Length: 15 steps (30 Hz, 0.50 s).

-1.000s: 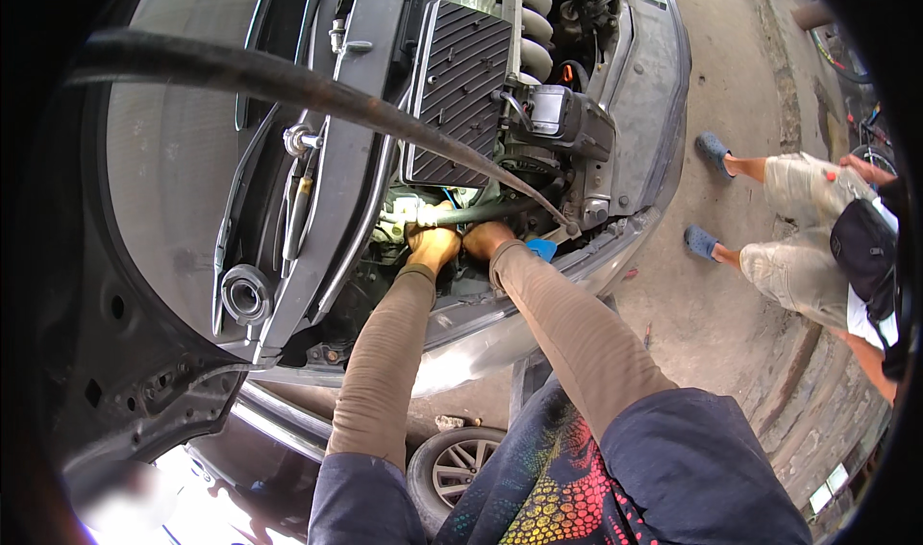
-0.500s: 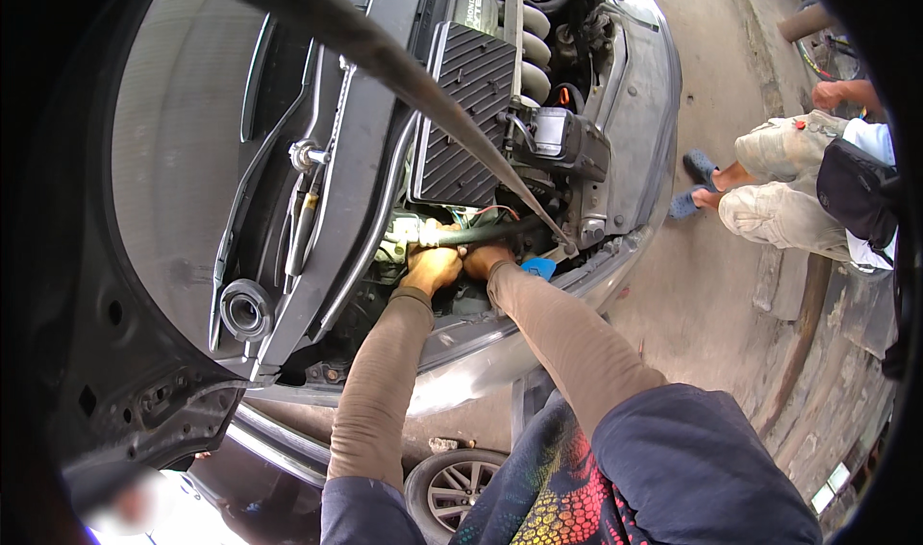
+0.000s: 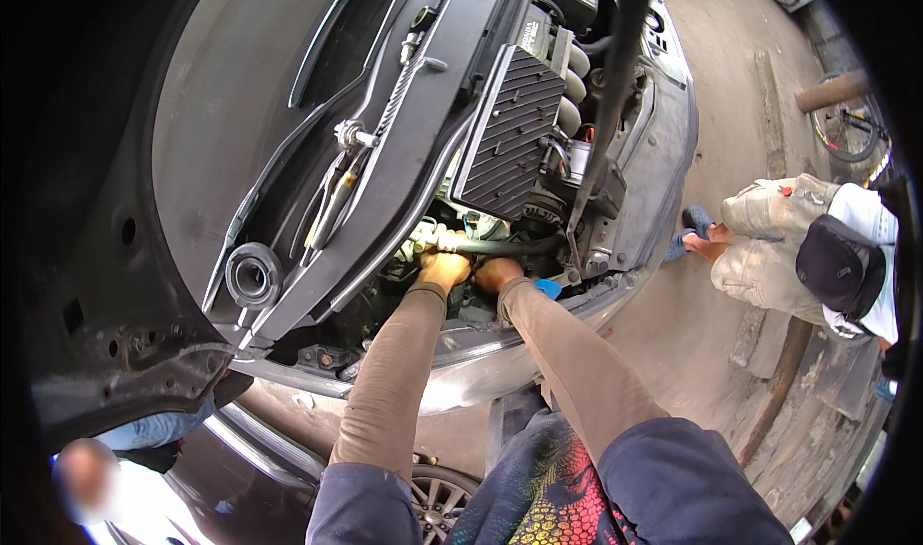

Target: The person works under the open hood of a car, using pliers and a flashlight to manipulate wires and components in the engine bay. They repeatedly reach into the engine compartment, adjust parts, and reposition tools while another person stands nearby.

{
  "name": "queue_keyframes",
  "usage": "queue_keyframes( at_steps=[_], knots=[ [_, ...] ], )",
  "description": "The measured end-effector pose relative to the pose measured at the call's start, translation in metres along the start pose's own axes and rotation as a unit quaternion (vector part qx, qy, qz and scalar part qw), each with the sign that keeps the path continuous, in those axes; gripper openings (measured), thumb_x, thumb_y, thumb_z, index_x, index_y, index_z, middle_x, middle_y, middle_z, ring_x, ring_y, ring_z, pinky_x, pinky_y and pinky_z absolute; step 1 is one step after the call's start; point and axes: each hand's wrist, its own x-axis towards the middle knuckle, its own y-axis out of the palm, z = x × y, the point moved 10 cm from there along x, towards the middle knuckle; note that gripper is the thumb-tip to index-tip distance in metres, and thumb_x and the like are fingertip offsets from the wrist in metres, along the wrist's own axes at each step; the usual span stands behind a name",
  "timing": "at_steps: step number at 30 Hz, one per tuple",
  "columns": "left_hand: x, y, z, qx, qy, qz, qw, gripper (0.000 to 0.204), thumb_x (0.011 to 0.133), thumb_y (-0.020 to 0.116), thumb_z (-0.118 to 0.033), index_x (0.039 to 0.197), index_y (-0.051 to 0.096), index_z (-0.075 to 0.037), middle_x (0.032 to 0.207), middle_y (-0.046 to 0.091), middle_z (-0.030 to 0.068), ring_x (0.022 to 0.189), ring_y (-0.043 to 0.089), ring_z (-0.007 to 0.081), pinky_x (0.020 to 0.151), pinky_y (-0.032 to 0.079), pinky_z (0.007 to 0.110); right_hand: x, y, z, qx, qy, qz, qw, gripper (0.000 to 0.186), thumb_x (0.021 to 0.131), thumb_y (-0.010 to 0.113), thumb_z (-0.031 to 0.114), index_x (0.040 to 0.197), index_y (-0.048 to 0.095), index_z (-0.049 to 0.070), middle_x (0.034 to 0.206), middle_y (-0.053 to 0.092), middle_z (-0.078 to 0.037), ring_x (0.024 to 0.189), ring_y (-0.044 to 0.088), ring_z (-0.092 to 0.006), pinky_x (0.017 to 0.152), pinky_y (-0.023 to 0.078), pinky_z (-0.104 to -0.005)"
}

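Observation:
My left hand reaches into the engine bay with its fingers curled; what they close on is hidden. Close beside it, my right hand is bent down into the same gap, its fingers out of sight. Just beyond both hands runs a thick dark hose, which meets brightly lit pale fittings near my left hand. Something flat and blue lies by my right wrist. Farther in sits a black ribbed engine-bay box, tilted in this view.
A dark prop rod crosses the bay. The raised hood stands at left. Several tools, including a ratchet, rest on the cowl. A person in light trousers is at right, another person at lower left. A wheel is below.
My view has turned and shifted, so the car and rod appear at another angle. Both hands stay by the hose, with the right a little nearer the left's height. More of the lower-left person shows.

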Motion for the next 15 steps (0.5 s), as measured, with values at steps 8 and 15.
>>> queue_keyframes(
  at_steps=[8,15],
  knots=[
    [0.013,0.031,-0.001,0.143,0.031,0.032,0.989,0.013,0.081,0.052,-0.027,0.073,0.049,-0.018,0.069,0.048,0.0034,0.070,0.049,0.0230,0.063,0.040,0.037,0.014,0.016,0.007,-0.082,-0.056,0.061,0.993,0.043,0.093,0.052,0.030,0.126,0.068,0.008,0.136,0.060,-0.017,0.125,0.059,-0.0337,0.106,0.046,-0.0403],
    [-0.015,0.025,-0.008,-0.144,-0.046,0.265,0.952,0.021,0.091,0.050,-0.022,0.109,0.056,-0.012,0.123,0.060,0.0160,0.118,0.054,0.0349,0.097,0.045,0.042,0.033,0.022,-0.011,-0.175,-0.083,-0.032,0.981,0.038,0.093,0.054,0.029,0.123,0.067,0.010,0.131,0.063,-0.016,0.116,0.062,-0.0320,0.099,0.048,-0.0404]
  ],
)
